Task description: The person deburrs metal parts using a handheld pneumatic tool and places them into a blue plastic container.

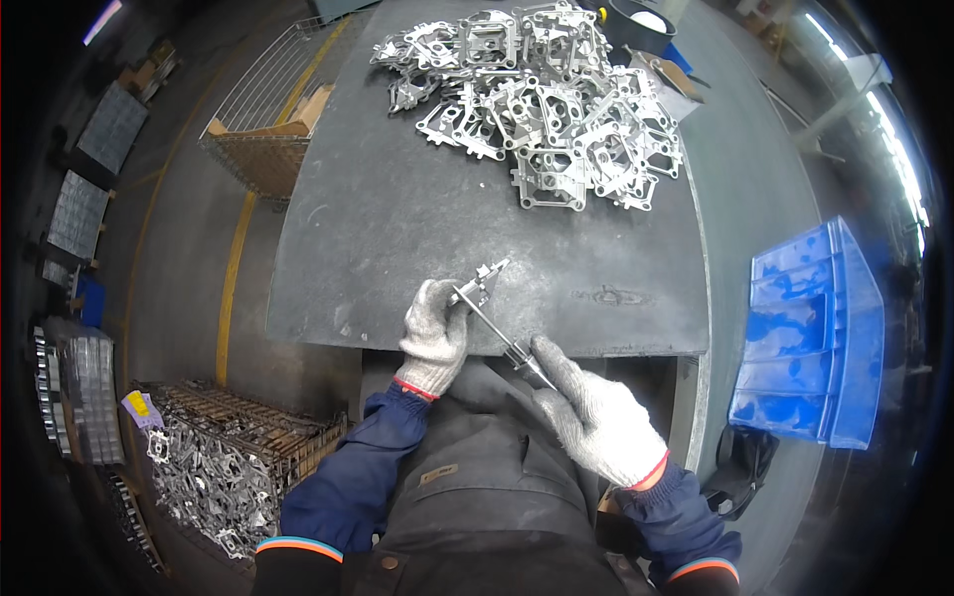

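Note:
A silvery cast-metal frame is tilted nearly edge-on above the front edge of the workbench, so its openings hardly show. My left hand, in a white knit glove with a red cuff, is closed on its upper left end. At the lower right end, my right hand, gloved the same way, pinches the frame between thumb and fingers. Small lugs stick out near both ends. Beyond my hands, a heap of similar metal frames covers the far part of the bench.
A black bucket stands behind the heap. On the right is a blue plastic bin. To the left are a wire cage with cardboard and, nearer me, a wire basket full of metal parts. Stacked grey crates stand farther left.

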